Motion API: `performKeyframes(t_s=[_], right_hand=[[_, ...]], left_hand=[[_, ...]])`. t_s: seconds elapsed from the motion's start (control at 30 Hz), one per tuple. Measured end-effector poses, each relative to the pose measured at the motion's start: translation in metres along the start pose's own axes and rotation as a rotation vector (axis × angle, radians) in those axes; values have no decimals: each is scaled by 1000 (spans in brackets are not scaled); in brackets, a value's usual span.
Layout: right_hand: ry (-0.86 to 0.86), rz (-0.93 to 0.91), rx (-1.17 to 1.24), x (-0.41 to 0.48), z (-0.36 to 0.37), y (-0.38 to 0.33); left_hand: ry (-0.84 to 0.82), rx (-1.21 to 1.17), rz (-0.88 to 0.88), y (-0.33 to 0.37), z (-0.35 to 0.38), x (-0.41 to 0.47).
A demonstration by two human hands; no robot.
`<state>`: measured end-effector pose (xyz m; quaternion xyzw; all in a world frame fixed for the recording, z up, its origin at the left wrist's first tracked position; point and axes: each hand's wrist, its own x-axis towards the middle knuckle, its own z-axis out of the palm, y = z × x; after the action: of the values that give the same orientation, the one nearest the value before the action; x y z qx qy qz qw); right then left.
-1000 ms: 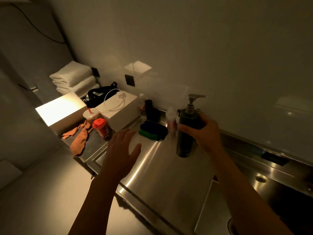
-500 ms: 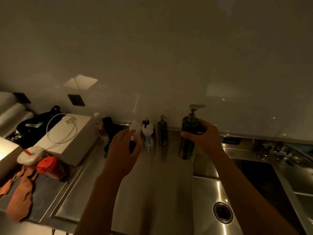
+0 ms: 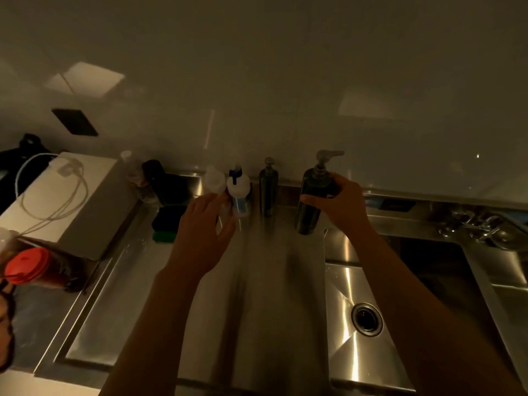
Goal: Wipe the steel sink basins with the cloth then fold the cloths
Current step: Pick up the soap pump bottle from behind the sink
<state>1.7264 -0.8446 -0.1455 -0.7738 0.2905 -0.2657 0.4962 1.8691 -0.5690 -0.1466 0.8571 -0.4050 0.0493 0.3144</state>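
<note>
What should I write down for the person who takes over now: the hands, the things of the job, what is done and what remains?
Right hand: grips the dark pump bottle, which stands upright on the steel counter beside the basin.
Left hand: at the small white bottles by the wall; whether it grips one cannot be told.
Sink basin: to the right, drain visible.
Cloths: a blue and green stack, probably cloths, lies near the white box; no hand holds one.
Done: no wiping shows.
Left: take a cloth, wipe the basins, fold the cloths.
</note>
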Motion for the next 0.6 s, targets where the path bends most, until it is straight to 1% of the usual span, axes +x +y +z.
performKeyframes(t_s=[0.07, 0.17, 0.23, 0.43, 0.6], right_hand=[[-2, 15, -10, 15, 11, 13], [3, 39, -3, 34, 28, 35], [11, 53, 11, 45, 40, 49], [30, 98, 31, 74, 70, 89], [51, 114, 35, 89, 91, 107]], left_hand=[[-35, 19, -35, -15, 10, 0], [-113, 34, -132, -34, 21, -2], [-142, 32, -159, -44, 25, -4], [-182, 23, -236, -73, 32, -5], [-212, 11, -296, -98, 28, -5]])
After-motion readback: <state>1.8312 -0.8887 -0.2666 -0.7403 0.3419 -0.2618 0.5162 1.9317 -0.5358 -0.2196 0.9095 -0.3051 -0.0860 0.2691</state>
